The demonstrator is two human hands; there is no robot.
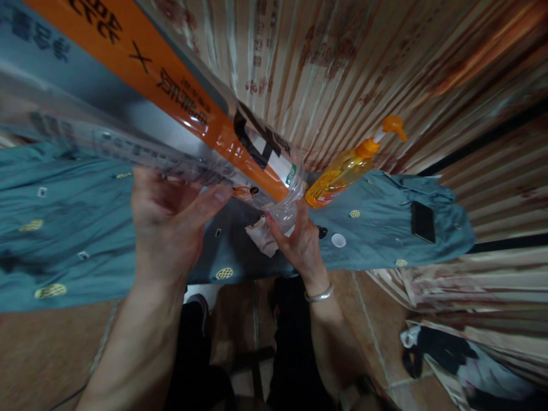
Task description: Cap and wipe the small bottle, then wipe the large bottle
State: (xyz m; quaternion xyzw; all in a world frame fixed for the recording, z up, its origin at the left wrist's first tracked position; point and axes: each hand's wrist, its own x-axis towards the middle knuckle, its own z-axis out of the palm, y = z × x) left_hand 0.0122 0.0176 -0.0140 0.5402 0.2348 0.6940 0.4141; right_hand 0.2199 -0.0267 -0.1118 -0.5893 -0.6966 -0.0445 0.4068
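A long clear plastic package (pixel 180 108) with an orange printed band runs from the upper left down to the middle of the view. Close to the camera, it looks large and tilted. My left hand (pixel 171 217) grips it from below, thumb along its near side and fingers hidden behind. At its rounded, crinkled right end, my right hand (pixel 297 240) is closed on the plastic. Just below that end, a crumpled pale piece (pixel 262 235) lies by my right fingers. Beyond my right hand, an orange pump bottle (pixel 340 174) with yellow liquid stands tilted in view.
A teal patterned cloth (pixel 368 240) covers the long table. On it are a small white round lid or cup (pixel 338 240), a small black item (pixel 322 232) and a dark phone-like slab (pixel 423 221). Pleated curtains (pixel 334 74) hang behind; a bag (pixel 454 354) lies lower right.
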